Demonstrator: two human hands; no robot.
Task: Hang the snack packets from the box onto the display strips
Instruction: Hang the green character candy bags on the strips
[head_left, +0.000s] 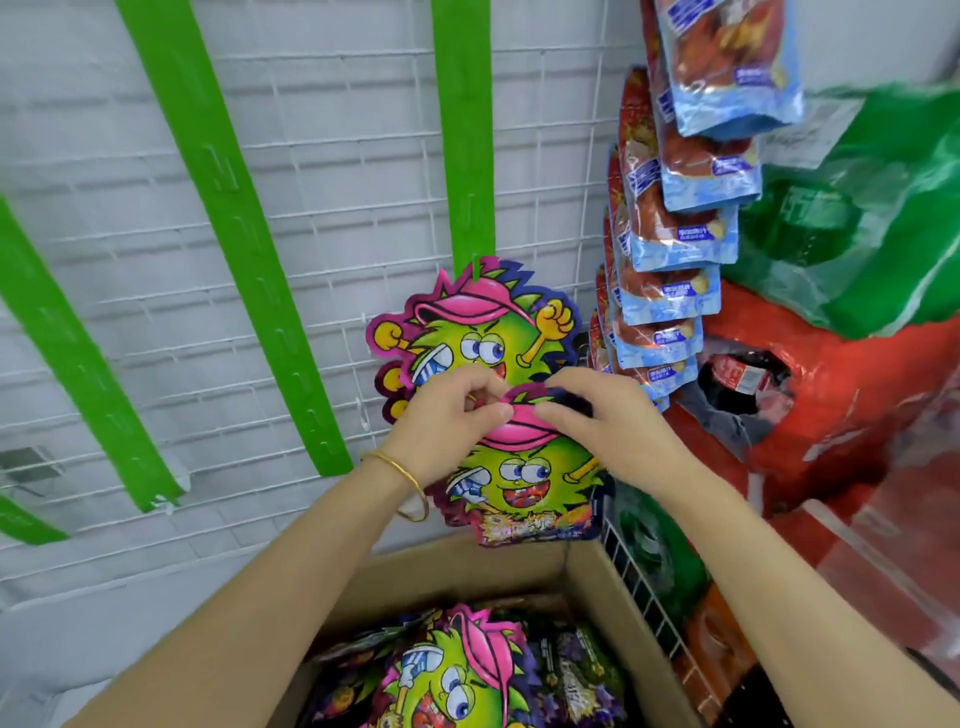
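Rightward, blue pouches (675, 291) neighbour monster packet (519, 467) — box (613, 597) below.

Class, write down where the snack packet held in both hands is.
Head view, centre: the held packet is pinched at its top by the left hand and right hand, below the hung packet, above the box.

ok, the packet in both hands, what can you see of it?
The packet is a glossy die-cut pouch: green spiky cartoon face, pink cap, jagged purple edge, blurred lettering at the bottom. Held roughly upright above the box, it overlaps the lower part of the hung packet on the green strip. Its top is pinched by the left hand and right hand.
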